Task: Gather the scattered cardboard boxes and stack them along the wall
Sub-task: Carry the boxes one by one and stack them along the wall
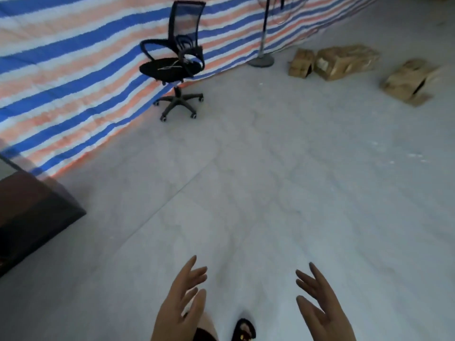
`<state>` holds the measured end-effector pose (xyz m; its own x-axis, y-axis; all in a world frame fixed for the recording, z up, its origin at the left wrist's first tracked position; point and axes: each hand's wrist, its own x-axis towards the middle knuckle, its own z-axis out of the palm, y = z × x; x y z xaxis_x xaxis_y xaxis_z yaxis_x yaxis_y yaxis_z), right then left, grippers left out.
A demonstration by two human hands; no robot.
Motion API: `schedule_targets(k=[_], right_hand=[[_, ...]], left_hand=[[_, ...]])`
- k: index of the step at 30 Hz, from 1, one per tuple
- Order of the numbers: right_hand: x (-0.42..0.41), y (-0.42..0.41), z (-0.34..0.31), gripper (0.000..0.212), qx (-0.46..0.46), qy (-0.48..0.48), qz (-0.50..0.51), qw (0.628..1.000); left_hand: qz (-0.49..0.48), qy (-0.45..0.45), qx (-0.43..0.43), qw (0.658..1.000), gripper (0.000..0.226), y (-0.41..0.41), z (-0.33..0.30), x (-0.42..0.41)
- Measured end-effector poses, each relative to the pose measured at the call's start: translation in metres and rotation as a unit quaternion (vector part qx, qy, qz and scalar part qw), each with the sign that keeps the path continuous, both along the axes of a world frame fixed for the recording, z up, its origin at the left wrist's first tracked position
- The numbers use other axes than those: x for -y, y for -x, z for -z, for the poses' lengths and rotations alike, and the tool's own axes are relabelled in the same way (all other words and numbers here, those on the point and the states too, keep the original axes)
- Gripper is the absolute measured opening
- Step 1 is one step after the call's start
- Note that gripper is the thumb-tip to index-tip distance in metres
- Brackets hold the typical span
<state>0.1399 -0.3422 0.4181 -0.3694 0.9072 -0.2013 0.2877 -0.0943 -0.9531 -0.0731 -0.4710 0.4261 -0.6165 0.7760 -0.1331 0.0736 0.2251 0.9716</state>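
— Over by the striped tarp wall (61, 77) lay three cardboard boxes (346, 60), well apart from both hands.

— Left hand (178, 301), right hand (320, 306): fingers spread, empty. Boxes looked crumpled, probably light; grip the firm bottom edges.

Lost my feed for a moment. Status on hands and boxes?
Left hand and right hand open, empty. Three cardboard boxes on the floor far ahead right, two by the striped tarp wall. Office chair off left, path open.
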Motion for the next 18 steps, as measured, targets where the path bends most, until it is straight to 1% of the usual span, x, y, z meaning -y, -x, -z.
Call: schedule_targets(k=[2,5,6,8,9,12,14,16,18], right_hand=[[-0.017,-0.011,0.006,0.084,0.001,0.026,0.033,0.999],[-0.051,-0.016,0.012,0.085,-0.008,0.078,0.042,0.996],[-0.064,-0.015,0.011,0.081,-0.010,0.085,0.042,0.995],[-0.093,-0.008,0.009,0.064,-0.012,0.102,0.064,0.993],[-0.108,-0.005,0.012,0.064,-0.016,0.103,0.078,0.992],[-0.165,0.013,0.013,0.065,-0.023,0.076,0.106,0.991],[-0.206,0.025,0.017,0.073,-0.032,0.033,0.118,0.992],[-0.251,0.040,0.013,0.072,-0.033,0.011,0.140,0.990],[-0.296,0.057,0.010,0.078,-0.023,-0.013,0.161,0.987]], left_hand=[[0.045,0.013,0.007,0.999,0.055,-0.001,0.004,-0.033],[0.089,0.036,0.043,0.994,0.053,0.006,0.014,-0.082],[0.093,0.042,0.059,0.993,0.056,0.011,0.018,-0.100],[0.104,0.046,0.069,0.991,0.061,0.020,0.024,-0.139],[0.114,0.045,0.064,0.990,0.061,0.024,0.024,-0.159],[0.137,0.022,0.027,0.990,0.058,0.039,0.019,-0.229],[0.146,0.003,0.001,0.989,0.057,0.054,0.011,-0.280],[0.159,-0.020,-0.019,0.987,0.056,0.072,-0.002,-0.334],[0.170,-0.033,-0.034,0.984,0.056,0.089,-0.010,-0.383]])
